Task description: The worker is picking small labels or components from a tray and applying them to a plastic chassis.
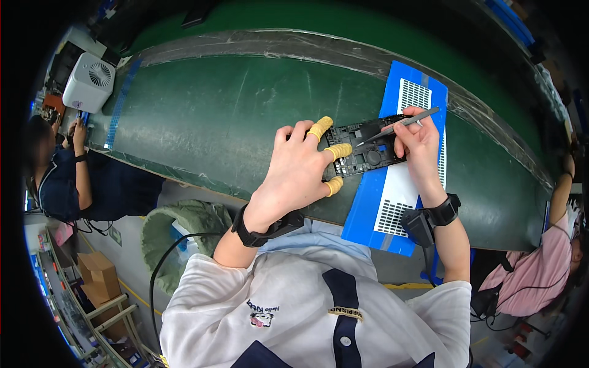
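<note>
A black phone-sized electronic frame (373,158) with small parts on it lies at the middle right of the bench, partly over a blue board. My left hand (299,161) grips its left end, with yellow finger cots on several fingertips. In my right hand (419,145) is a pair of grey tweezers (399,126), held like a pen, its tip pointing down-left at the frame's surface. Under the right hand, the blue board (367,211) carries a white sheet with black label pieces (392,216). My right fingers partly cover the frame's right end.
The green bench (196,104) spans the view. A white fan unit (89,81) stands at its far left. Co-workers sit at left (64,165) and right (534,270). A lined bin (178,245) stands below the bench edge; a cardboard box (98,279) is lower left.
</note>
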Demonstrator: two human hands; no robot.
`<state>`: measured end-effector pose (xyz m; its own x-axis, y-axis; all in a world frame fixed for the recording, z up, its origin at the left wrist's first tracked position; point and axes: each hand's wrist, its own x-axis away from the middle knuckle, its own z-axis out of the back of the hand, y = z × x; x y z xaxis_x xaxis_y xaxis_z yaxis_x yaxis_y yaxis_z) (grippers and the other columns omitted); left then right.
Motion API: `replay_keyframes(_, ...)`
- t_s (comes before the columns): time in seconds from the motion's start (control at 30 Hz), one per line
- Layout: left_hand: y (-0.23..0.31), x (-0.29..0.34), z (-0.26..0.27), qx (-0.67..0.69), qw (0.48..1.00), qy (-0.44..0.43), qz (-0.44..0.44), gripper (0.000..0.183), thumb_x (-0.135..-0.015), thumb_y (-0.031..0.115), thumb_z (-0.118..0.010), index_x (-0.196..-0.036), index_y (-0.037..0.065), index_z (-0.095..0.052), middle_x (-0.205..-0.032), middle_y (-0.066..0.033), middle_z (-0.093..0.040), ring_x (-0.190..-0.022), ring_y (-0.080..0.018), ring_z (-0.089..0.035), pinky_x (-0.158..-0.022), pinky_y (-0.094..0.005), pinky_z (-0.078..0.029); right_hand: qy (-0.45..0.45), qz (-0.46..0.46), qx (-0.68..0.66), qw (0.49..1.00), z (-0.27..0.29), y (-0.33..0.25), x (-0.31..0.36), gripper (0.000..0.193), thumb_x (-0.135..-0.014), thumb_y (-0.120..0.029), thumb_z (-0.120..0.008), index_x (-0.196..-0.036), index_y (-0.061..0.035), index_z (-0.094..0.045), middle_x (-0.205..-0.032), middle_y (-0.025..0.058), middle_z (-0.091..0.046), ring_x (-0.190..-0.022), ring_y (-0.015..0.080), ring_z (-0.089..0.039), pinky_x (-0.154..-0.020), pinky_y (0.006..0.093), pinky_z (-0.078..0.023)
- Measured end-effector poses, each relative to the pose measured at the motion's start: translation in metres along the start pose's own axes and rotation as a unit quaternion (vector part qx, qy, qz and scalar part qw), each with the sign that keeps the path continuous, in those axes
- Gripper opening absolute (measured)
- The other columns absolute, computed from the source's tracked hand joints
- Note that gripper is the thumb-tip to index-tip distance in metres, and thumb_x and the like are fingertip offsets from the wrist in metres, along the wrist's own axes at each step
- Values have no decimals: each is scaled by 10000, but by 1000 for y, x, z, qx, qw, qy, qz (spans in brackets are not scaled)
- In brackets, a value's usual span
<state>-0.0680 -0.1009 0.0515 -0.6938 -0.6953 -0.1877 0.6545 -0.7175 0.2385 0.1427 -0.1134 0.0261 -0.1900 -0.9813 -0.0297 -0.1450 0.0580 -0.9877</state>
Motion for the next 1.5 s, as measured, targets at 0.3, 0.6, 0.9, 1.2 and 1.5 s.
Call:
replay_keyframes(0.3, 0, 0, 1, -10, 1000, -7, -13, 433, -586, 245, -639, -1012, 226, -564, -1139, -125, -434, -1027, -278, -379, -858, -398, -285, 41, -22, -93, 995, 4, 1, -3, 251, -751, -34, -525, -958, -4, -387, -659, 84, -550, -415, 72, -414, -386, 187, -315)
replay_keyframes(0.6, 11, 0, -1, -70, 997, -20, -26, 411, -617, 243, -614, -1023, 223, -556, -1163, -172, -393, -1036, -300, -361, -869, -417, -276, 43, -19, -115, 992, 6, 3, -4, 234, -752, -30, -524, -948, -11, -396, -616, 55, -521, -413, 76, -418, -380, 190, -316)
replay_keyframes(0.9, 0, 20, 19, 116, 991, 4, 64, 1012, -428, 200, -760, -1272, 111, -210, -1265, -181, -220, -1142, -346, -238, -949, -400, -221, 45, -29, -128, 990, 10, 2, -2, 248, -752, -27, -520, -962, -15, -388, -573, 37, -490, -415, 79, -415, -389, 195, -307)
replay_keyframes(1.2, -7, 42, -18, 377, 907, 108, 152, 1042, -520, -20, -683, -1297, 78, 3, -1236, -130, -292, -1108, -246, -342, -924, -323, -287, 39, -13, -166, 985, 7, -5, 2, 256, -754, -28, -514, -975, -21, -384, -655, 82, -553, -417, 71, -405, -400, 185, -311)
replay_keyframes(1.5, -8, 49, -28, 307, 934, 165, 86, 1022, -474, -82, -680, -1281, 60, -68, -1229, -115, -282, -1126, -237, -317, -939, -312, -267, 189, 171, -149, 955, 36, -17, -9, 234, -763, -27, -510, -958, 1, -384, -535, 37, -470, -414, 67, -385, -389, 187, -296)
